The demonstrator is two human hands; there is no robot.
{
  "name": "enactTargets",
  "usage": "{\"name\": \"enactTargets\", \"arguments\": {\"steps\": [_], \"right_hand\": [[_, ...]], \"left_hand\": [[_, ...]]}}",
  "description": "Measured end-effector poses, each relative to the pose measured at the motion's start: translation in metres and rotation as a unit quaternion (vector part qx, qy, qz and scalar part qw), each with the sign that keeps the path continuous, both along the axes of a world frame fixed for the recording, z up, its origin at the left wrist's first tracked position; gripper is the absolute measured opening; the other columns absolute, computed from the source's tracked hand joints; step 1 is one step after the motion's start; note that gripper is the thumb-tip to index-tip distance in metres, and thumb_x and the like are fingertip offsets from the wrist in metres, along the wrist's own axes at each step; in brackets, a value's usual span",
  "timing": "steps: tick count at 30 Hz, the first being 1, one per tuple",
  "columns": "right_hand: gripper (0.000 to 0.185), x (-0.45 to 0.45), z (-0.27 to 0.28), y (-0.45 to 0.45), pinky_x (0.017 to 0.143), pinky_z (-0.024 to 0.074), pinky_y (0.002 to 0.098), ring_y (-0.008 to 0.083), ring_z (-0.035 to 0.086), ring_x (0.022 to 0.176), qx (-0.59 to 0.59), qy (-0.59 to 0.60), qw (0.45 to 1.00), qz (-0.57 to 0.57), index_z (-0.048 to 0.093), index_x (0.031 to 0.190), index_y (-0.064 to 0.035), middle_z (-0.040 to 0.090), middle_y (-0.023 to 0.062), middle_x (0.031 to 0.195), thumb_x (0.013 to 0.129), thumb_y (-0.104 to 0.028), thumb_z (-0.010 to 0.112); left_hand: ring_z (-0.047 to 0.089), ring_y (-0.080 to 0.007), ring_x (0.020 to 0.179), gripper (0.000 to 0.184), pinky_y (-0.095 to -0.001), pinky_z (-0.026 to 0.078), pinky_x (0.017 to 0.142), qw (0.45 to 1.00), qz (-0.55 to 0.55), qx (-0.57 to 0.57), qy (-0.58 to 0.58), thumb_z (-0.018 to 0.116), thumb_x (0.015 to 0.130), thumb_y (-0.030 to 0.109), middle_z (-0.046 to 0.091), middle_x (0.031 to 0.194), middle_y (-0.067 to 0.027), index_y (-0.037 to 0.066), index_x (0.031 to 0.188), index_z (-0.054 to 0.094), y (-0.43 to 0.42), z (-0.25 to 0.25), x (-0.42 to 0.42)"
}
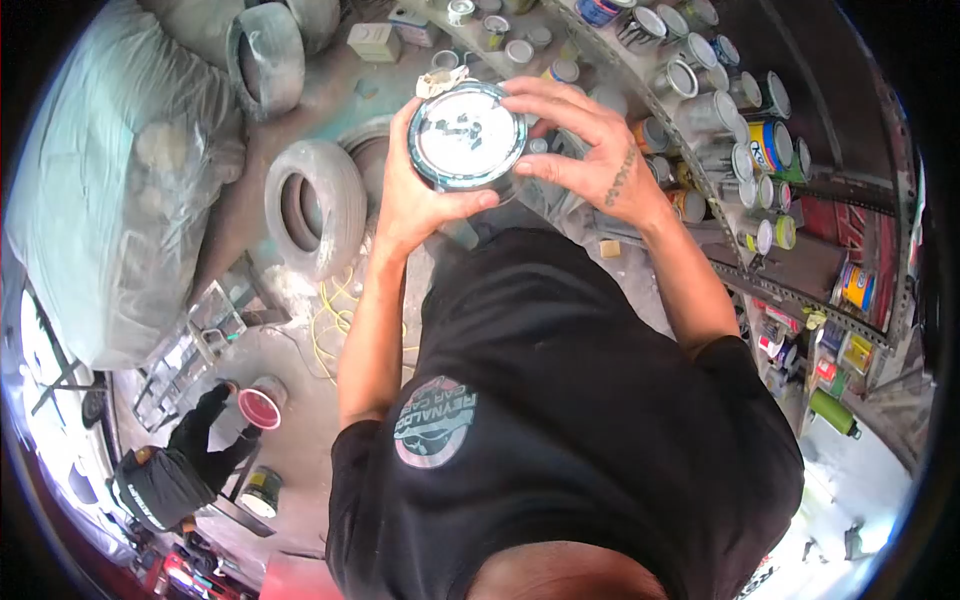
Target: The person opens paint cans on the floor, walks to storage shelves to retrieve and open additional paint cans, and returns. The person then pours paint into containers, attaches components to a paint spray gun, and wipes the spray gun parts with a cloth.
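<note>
Can of round, white-and-dark metal [468,138], I saw, was clamped in the left hand [418,190], the right hand [597,150] gripping its rim, right of a grey rubber tyre [343,208].

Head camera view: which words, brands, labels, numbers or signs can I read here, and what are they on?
"REYNALDO", ending unclear, and "CAR CARE": round logo on the black shirt.
"K", following letters unclear: yellow-and-blue can.
Too small or blurred: dark lettering on the right hand; white print on another person's dark top; the lower blue-and-yellow can.
No readable text: lid of the held tin.
</note>
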State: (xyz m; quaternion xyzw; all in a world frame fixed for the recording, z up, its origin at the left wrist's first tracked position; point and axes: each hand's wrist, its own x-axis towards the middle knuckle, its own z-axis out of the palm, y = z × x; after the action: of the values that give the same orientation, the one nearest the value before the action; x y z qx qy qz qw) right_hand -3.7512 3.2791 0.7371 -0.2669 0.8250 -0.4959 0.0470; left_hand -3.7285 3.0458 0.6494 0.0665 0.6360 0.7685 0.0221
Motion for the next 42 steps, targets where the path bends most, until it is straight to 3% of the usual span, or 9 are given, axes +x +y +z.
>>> {"name": "enactTargets", "arguments": {"steps": [5,7,9,15,19,23,30,36,42], "right_hand": [[0.057,0.02,-0.014,-0.009,0.111,0.0473,0.0427,0.0323,0.055,0.137,0.118,0.113,0.986,0.035,0.066,0.139,-0.0086,0.054,0.0156,0.152,0.085,-0.019,0.082],[0.068,0.033,-0.021,-0.021,0.117,0.0419,0.0473,0.0431,0.049,0.141,0.121,0.087,0.988,0.04,0.06,0.145,-0.0074,0.049,0.0261,0.153,0.089,-0.038,0.08],[0.075,0.048,-0.04,-0.032,0.117,0.0414,0.0485,0.0447,0.046,0.143,0.137,0.028,0.99,0.018,0.053,0.151,-0.0094,0.043,0.0273,0.156,0.088,-0.04,0.081],[0.074,0.073,-0.068,-0.043,0.116,0.042,0.0498,0.0454,0.046,0.141,0.153,-0.02,0.988,-0.011,0.047,0.155,-0.0153,0.042,0.0252,0.153,0.09,-0.033,0.079],[0.073,0.072,-0.064,-0.034,0.115,0.0424,0.0506,0.0469,0.044,0.141,0.158,-0.028,0.987,-0.006,0.048,0.156,-0.0167,0.042,0.0266,0.153,0.091,-0.033,0.077],[0.075,0.07,-0.062,-0.029,0.115,0.0431,0.0518,0.0463,0.041,0.144,0.208,0.007,0.978,-0.022,0.047,0.156,-0.0166,0.042,0.027,0.153,0.09,-0.035,0.077],[0.069,0.071,-0.059,-0.021,0.092,0.0599,0.0525,0.05,0.066,0.114,0.26,0.083,0.962,0.01,0.052,0.154,-0.0209,0.049,0.0304,0.147,0.09,-0.035,0.074],[0.07,0.074,-0.048,-0.022,0.083,0.0625,0.0518,0.0506,0.071,0.099,0.309,0.055,0.949,0.005,0.056,0.151,-0.0217,0.05,0.0341,0.148,0.085,-0.036,0.075],[0.067,0.07,-0.043,-0.021,0.075,0.0639,0.0481,0.0438,0.074,0.088,0.287,0.115,0.951,0.004,0.061,0.145,-0.0178,0.058,0.0281,0.141,0.081,-0.025,0.075]], "left_hand": [[0.056,-0.0277,0.133,0.129,-0.0407,0.045,0.115,0.993,0.034,-0.11,0.0,0.104,0.05,0.03,0.055,0.144,-0.0184,-0.002,0.153,0.034,-0.012,-0.007,0.022],[0.056,-0.0284,0.133,0.128,-0.041,0.046,0.114,0.988,0.041,-0.146,-0.029,0.103,0.051,0.03,0.055,0.144,-0.0186,-0.002,0.153,0.034,-0.013,-0.004,0.032],[0.056,-0.0296,0.134,0.124,-0.0418,0.047,0.113,0.988,0.022,-0.152,-0.032,0.1,0.054,0.03,0.054,0.145,-0.0198,-0.003,0.153,0.034,-0.017,-0.013,0.043],[0.057,-0.0349,0.134,0.113,-0.0437,0.047,0.111,0.959,-0.018,-0.282,-0.001,0.092,0.06,0.033,0.054,0.144,-0.0231,-0.003,0.152,0.038,-0.015,-0.052,0.067],[0.057,-0.0389,0.132,0.109,-0.0459,0.046,0.111,0.986,-0.025,-0.164,-0.022,0.089,0.062,0.031,0.056,0.141,-0.0243,-0.001,0.153,0.038,0.004,-0.051,0.068],[0.052,-0.0423,0.135,0.11,-0.0494,0.044,0.113,0.962,-0.018,-0.269,0.029,0.089,0.06,0.03,0.054,0.141,-0.0266,-0.001,0.153,0.038,0.005,-0.057,0.062],[0.05,-0.0464,0.133,0.105,-0.0513,0.043,0.113,0.947,-0.052,-0.311,0.065,0.088,0.06,0.021,0.053,0.141,-0.0278,-0.004,0.151,0.041,0.013,-0.036,0.058],[0.049,-0.0437,0.137,0.104,-0.051,0.04,0.117,0.947,-0.053,-0.308,0.069,0.091,0.063,0.027,0.053,0.146,-0.0249,-0.003,0.151,0.043,0.018,-0.041,0.063],[0.05,-0.0437,0.137,0.103,-0.0492,0.042,0.116,0.95,-0.042,-0.299,0.084,0.091,0.062,0.029,0.054,0.143,-0.0246,0.001,0.15,0.044,0.019,-0.038,0.059]]}}
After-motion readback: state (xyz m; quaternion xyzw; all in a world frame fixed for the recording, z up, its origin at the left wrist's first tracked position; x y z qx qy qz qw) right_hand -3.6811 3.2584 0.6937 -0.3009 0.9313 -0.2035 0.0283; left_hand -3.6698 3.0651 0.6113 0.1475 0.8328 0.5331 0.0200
